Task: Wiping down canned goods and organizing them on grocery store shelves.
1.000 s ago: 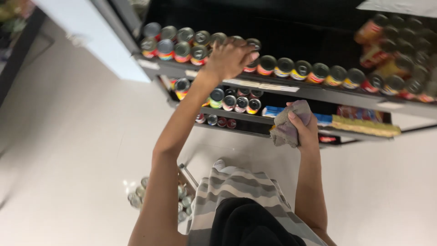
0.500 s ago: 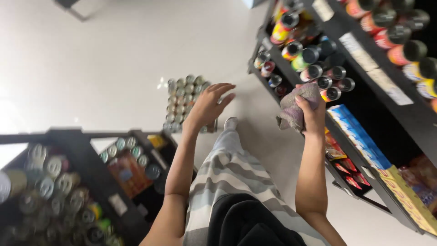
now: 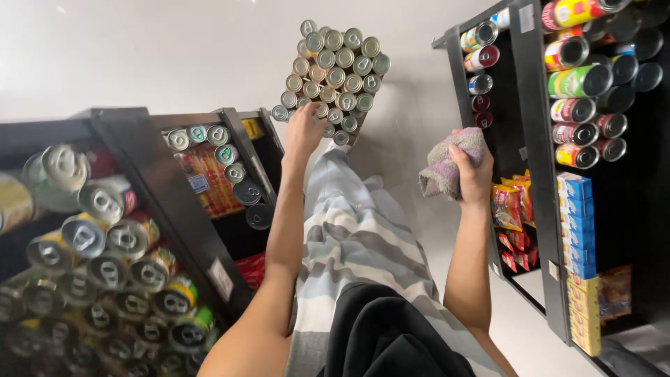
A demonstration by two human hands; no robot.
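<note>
My left hand (image 3: 303, 131) open, reaching the cans (image 3: 333, 77) on floor; right hand (image 3: 472, 171) grips rag (image 3: 447, 162) (careless grab could topple cans).

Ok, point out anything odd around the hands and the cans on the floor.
Nothing stands out. The cans stand upright in a tight cluster on the floor; the left hand reaches to them, and the right hand grips a crumpled cloth.

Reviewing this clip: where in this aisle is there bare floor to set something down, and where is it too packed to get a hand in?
Bare floor spreads left of the tray of cans that the left hand reaches, above the left shelf. A narrower strip runs between that tray and the right shelf. Both shelves are crowded with cans. The right hand grips a cloth.
</note>
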